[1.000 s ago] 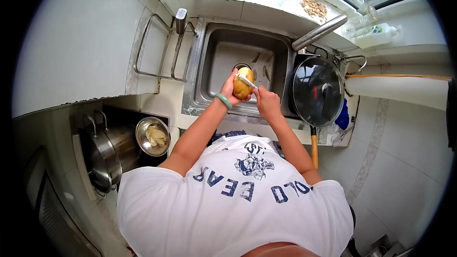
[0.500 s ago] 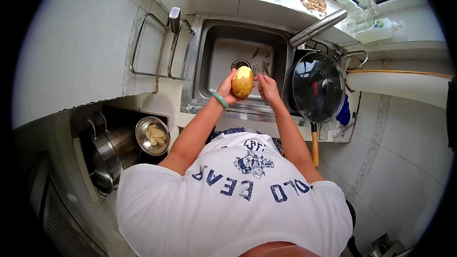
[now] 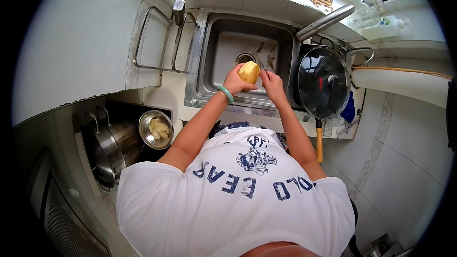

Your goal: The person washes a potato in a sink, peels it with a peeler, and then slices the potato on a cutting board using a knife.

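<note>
The left hand (image 3: 234,82), a green bangle (image 3: 225,94) on its wrist, grips a partly peeled potato (image 3: 249,74) over the sink (image 3: 219,47), near the drain (image 3: 245,58). The right hand (image 3: 273,85) is closed around a slim peeler (image 3: 263,64) beside it, its fingers hiding the handle. Peelings (image 3: 271,61) lie on the sink floor. A pan with a glass lid (image 3: 318,96) crowds the sink's right side, below the metal faucet (image 3: 324,22). Left of the sink stand a rack (image 3: 137,50), a bowl (image 3: 143,132) holding pale pieces (image 3: 158,129), and a large pot (image 3: 110,148).
</note>
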`<move>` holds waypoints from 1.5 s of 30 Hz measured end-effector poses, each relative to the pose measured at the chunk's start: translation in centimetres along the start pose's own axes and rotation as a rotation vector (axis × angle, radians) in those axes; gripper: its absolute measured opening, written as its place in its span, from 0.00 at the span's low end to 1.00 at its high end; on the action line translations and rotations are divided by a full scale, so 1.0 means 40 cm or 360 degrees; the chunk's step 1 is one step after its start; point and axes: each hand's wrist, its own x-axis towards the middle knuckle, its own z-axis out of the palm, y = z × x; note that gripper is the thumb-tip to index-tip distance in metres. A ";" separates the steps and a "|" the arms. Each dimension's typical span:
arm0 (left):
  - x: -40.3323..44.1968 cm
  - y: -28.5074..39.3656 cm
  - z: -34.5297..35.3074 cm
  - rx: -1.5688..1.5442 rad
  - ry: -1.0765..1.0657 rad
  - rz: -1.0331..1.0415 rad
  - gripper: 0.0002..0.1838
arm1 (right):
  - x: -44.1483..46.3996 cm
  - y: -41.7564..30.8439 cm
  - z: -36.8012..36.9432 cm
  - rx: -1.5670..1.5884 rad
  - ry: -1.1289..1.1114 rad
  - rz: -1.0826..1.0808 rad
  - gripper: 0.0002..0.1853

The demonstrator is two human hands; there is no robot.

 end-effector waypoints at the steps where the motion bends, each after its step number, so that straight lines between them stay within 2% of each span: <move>1: 0.002 -0.006 -0.001 -0.0037 -0.0014 -0.0088 0.36 | -0.015 0.001 -0.002 -0.0371 0.0121 -0.0293 0.17; 2: 0.004 -0.011 -0.002 -0.0075 -0.0028 -0.0174 0.35 | -0.030 0.000 -0.003 -0.0743 0.0243 -0.0587 0.17; 3: 0.006 -0.017 -0.003 -0.0075 -0.0027 -0.0174 0.35 | -0.047 -0.014 -0.004 -0.0743 0.0242 -0.0588 0.17; 5: 0.006 -0.025 -0.005 -0.0151 -0.0037 -0.0385 0.31 | -0.082 -0.047 -0.008 -0.1331 0.0092 -0.0504 0.16; 9: -0.005 -0.010 -0.006 0.0044 -0.0028 -0.0467 0.30 | -0.084 0.003 -0.003 -0.1379 0.0076 -0.0579 0.17; 11: 0.000 -0.053 -0.007 0.0290 0.0012 -0.0308 0.30 | -0.055 0.032 -0.012 -0.1476 0.0104 -0.0385 0.18; 12: -0.009 -0.041 -0.005 0.0293 0.0005 -0.0308 0.30 | -0.036 0.055 -0.021 -0.1474 0.0109 -0.0380 0.18; 14: -0.028 -0.004 0.001 0.0161 -0.0066 -0.0141 0.31 | 0.004 0.088 -0.039 -0.1437 0.0164 -0.0102 0.20; 15: -0.029 -0.006 0.004 0.0167 -0.0073 -0.0136 0.31 | 0.004 0.079 -0.041 -0.1433 0.0175 -0.0100 0.20; 17: -0.023 -0.017 0.009 -0.0071 -0.0010 -0.0085 0.33 | 0.002 0.056 -0.049 -0.1145 0.0205 0.0045 0.22; 18: -0.019 -0.022 0.004 -0.0291 -0.0069 -0.0307 0.31 | -0.004 0.046 -0.044 -0.1133 0.0267 0.0031 0.22; 19: -0.018 -0.016 0.000 -0.0292 -0.0066 -0.0304 0.31 | -0.017 0.022 -0.040 -0.1134 0.0267 0.0027 0.22; 21: -0.020 0.003 -0.010 -0.0528 -0.0117 -0.0600 0.27 | -0.053 -0.027 -0.027 -0.1047 0.0201 -0.0119 0.21; 22: -0.021 0.012 -0.011 -0.0527 -0.0113 -0.0598 0.27 | -0.074 -0.035 -0.014 -0.1111 0.0215 -0.0247 0.19; 25: -0.028 0.018 -0.013 -0.0731 -0.0074 -0.0723 0.26 | -0.115 -0.043 0.007 -0.1240 0.0097 -0.0347 0.19; 27: -0.026 0.002 -0.014 -0.0585 -0.0112 -0.0659 0.29 | -0.102 -0.009 0.002 -0.1270 0.0138 -0.0432 0.18; 30: -0.037 0.005 -0.025 -0.0603 -0.0266 -0.0610 0.31 | -0.054 0.063 -0.021 -0.1220 0.0224 -0.0343 0.20; 31: -0.039 0.009 -0.021 -0.0595 -0.0275 -0.0610 0.31 | -0.027 0.091 -0.041 -0.1213 0.0206 -0.0195 0.21; 32: -0.044 0.013 -0.018 -0.0581 -0.0344 -0.0432 0.33 | -0.009 0.121 -0.052 -0.1198 0.0192 -0.0047 0.22; 33: -0.047 0.019 -0.017 -0.0574 -0.0401 -0.0251 0.35 | -0.008 0.108 -0.059 -0.1192 0.0198 -0.0051 0.22; 35: -0.055 0.047 -0.026 -0.0536 -0.0371 -0.0242 0.37 | -0.024 0.052 -0.072 -0.0828 0.0138 0.0108 0.25; 38: -0.046 0.059 -0.043 -0.0545 -0.0379 -0.0227 0.36 | -0.054 -0.025 -0.073 -0.0722 0.0168 -0.0037 0.23; 40: -0.043 0.057 -0.050 -0.0369 -0.0376 -0.0086 0.35 | -0.085 -0.066 -0.068 -0.0676 0.0169 -0.0143 0.23; 45: -0.027 0.048 -0.059 0.0011 -0.0333 0.0067 0.35 | -0.101 -0.078 -0.055 -0.1065 0.0122 -0.0356 0.23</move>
